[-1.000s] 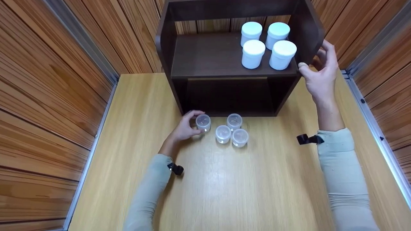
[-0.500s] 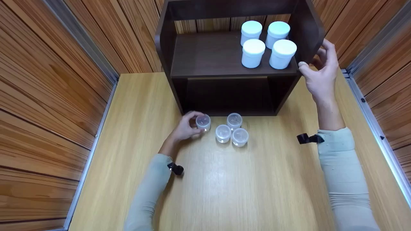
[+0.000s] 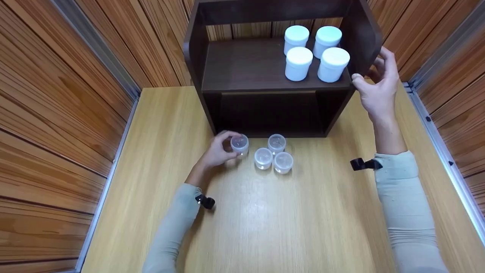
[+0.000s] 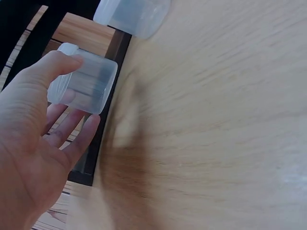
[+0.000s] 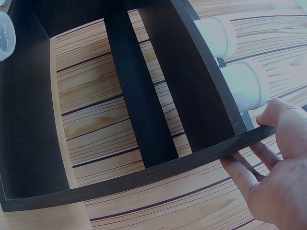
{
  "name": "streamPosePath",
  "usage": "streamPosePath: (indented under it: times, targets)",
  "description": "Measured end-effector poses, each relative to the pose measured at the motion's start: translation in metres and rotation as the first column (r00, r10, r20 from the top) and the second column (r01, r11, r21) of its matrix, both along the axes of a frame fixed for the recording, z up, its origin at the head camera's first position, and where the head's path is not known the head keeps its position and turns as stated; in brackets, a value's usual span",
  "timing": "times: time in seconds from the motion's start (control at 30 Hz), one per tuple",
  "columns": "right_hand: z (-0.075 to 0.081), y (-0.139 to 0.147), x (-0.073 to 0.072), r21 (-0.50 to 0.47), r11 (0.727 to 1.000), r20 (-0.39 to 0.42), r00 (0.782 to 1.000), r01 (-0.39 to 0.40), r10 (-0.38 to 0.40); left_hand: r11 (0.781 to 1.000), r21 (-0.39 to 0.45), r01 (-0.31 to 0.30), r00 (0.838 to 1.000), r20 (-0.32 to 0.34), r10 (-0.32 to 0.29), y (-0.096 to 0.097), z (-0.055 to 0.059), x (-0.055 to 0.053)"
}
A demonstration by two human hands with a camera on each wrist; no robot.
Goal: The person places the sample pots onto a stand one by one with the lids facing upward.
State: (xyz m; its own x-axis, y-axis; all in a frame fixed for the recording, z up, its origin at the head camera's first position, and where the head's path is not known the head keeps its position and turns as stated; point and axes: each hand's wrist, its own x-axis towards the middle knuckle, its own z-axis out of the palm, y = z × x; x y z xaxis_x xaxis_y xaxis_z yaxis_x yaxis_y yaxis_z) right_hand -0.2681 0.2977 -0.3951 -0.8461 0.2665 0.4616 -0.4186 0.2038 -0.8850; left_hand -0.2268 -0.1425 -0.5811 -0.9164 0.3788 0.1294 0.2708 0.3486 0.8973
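My left hand (image 3: 219,150) holds a clear plastic jar (image 3: 239,143) with a lid between thumb and fingers, just in front of the dark shelf unit. In the left wrist view the thumb lies near the rim of this jar (image 4: 88,79), with fingers at its other side. Whether its base touches the table cannot be told. Several clear jars (image 3: 276,142) like it stand close together to the right. My right hand (image 3: 380,91) grips the right side panel of the shelf unit (image 3: 360,41), thumb at the front edge and fingers behind; the right wrist view shows the same grip.
Several white lidded jars (image 3: 299,62) stand at the right of the upper shelf. Below is an open lower compartment (image 3: 269,113). Wood-plank walls with metal rails (image 3: 110,182) border the wooden table (image 3: 257,223) on the left, right and back.
My left forearm has shifted slightly left, and the held jar has moved up very slightly. The right hand stays on the panel, and the other jars stand as before.
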Motion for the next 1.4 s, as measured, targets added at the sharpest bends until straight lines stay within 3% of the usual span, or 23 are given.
streamPosePath:
  times: [0.3,0.63,1.07,1.4]
  targets:
    - [-0.001,-0.001,-0.001,-0.015,1.000,-0.017,1.000,-0.003,0.002,1.000,0.032,-0.001,0.992,-0.127,0.005,0.004,0.023,0.007]
    - [0.002,-0.003,0.001,-0.024,1.000,-0.026,1.000,-0.012,0.011,0.997,0.055,0.045,0.991,-0.129,-0.038,0.011,0.055,0.015]
    - [0.000,-0.001,0.000,0.000,1.000,-0.012,1.000,0.000,0.000,0.998,0.028,0.057,0.982,-0.181,-0.051,0.014,0.095,0.012]
    - [0.001,-0.002,0.001,-0.003,1.000,-0.031,1.000,0.003,-0.003,0.996,0.045,0.082,0.954,-0.292,-0.065,0.016,0.124,0.007]
